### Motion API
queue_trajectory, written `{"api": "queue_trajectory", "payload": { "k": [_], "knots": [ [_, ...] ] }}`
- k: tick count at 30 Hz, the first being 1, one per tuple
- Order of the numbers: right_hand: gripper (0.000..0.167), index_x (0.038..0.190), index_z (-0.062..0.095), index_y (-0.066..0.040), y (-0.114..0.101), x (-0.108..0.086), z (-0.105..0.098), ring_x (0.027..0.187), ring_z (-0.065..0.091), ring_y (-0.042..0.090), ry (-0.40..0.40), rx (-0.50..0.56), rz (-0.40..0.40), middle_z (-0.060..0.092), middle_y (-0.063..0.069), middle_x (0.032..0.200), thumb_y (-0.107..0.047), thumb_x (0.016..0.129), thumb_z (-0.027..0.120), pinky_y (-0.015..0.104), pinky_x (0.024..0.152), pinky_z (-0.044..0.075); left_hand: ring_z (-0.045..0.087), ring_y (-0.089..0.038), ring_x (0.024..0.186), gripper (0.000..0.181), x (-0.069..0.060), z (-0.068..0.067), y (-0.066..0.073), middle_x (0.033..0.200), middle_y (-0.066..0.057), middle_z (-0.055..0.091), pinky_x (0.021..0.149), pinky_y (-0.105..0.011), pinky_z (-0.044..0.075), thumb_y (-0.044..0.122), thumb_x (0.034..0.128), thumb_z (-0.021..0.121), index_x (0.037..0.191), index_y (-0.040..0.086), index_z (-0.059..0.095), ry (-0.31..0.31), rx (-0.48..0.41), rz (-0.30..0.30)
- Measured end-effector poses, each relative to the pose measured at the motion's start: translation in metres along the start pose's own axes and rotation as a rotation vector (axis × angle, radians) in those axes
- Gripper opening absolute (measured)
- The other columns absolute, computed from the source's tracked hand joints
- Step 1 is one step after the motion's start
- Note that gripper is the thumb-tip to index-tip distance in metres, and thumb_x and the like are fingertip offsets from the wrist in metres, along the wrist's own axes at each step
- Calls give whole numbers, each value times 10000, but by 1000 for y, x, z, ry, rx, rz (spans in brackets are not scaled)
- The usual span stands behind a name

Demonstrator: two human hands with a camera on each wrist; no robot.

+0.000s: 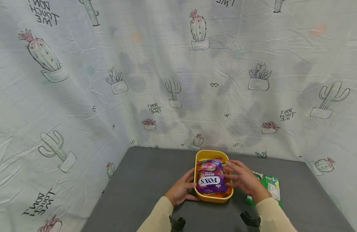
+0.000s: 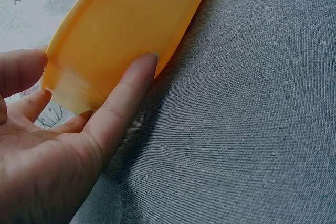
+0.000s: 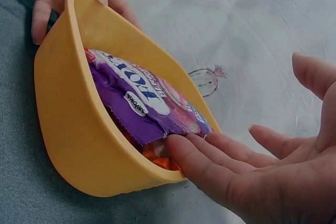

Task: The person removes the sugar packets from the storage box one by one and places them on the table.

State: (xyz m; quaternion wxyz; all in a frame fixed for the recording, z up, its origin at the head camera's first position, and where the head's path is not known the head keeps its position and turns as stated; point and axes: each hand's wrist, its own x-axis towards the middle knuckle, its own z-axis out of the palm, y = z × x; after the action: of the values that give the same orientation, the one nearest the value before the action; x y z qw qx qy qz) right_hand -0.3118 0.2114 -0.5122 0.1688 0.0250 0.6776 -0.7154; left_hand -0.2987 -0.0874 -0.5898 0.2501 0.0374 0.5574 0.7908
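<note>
Tub [image 1: 214, 199] on counter [image 1: 149, 174], purple packet [image 1: 211, 174] inside atop orange packaging [image 1: 217, 194], green packet [image 1: 273, 190] outside. Left grip [image 1: 182, 188] holds the tub's side wall; right grip [image 1: 244, 178] wide, fingertips at the purple packet's edge — apparently settling contents. Next move likely calls for steady left hold, light right press.

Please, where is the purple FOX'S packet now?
In the head view, the purple packet lies low, slightly right of centre, inside the yellow container, over orange packaging, between the left hand and the right hand.
</note>
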Motion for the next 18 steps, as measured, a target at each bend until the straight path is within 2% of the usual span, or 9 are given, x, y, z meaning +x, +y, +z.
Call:
{"api": "queue_trajectory", "payload": {
  "k": [10, 18],
  "knots": [
    [807, 1635, 295, 7, 4, 7, 8, 1438, 433, 599, -4, -38, 17, 379, 380, 1618, -498, 1101, 628, 676, 977, 549, 499, -453, 1412, 708, 1, -2, -2, 1729, -219, 291, 909, -744, 547, 51, 1114, 553, 1750, 187, 274, -2, -2, 0],
    [818, 1634, 256, 12, 5, 14, 14, 1425, 454, 595, -13, -26, 44, 324, 391, 1645, -502, 1108, 614, 679, 971, 550, 543, -434, 1372, 705, 1, -2, -2, 1721, -207, 311, 896, -729, 560, 55, 1111, 564, 1745, 201, 292, -6, -10, -1]
  ]
}}
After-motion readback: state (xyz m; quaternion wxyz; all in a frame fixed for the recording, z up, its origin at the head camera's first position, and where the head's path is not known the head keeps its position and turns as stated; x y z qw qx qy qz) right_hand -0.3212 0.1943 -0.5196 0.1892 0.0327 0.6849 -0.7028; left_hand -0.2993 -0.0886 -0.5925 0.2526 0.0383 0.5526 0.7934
